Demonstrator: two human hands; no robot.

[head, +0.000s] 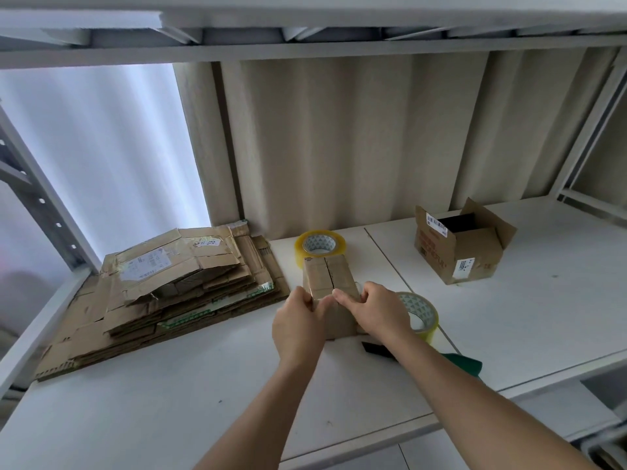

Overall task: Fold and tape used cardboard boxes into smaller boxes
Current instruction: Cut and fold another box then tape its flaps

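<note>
A small brown cardboard box (328,276) stands on the white shelf (169,385), its two top flaps closed with a dark seam between them. My left hand (298,325) grips its near left corner, thumb on the front face. My right hand (376,312) holds the near right corner, fingers pressing the top edge. One roll of clear tape (320,245) lies just behind the box. A second roll (422,317) lies to the right, partly hidden by my right hand.
A stack of flattened used cardboard boxes (163,293) covers the shelf's left part. An open brown box (463,242) with labels stands at the back right. A black and green tool (464,361) lies under my right forearm. A shelf board hangs overhead.
</note>
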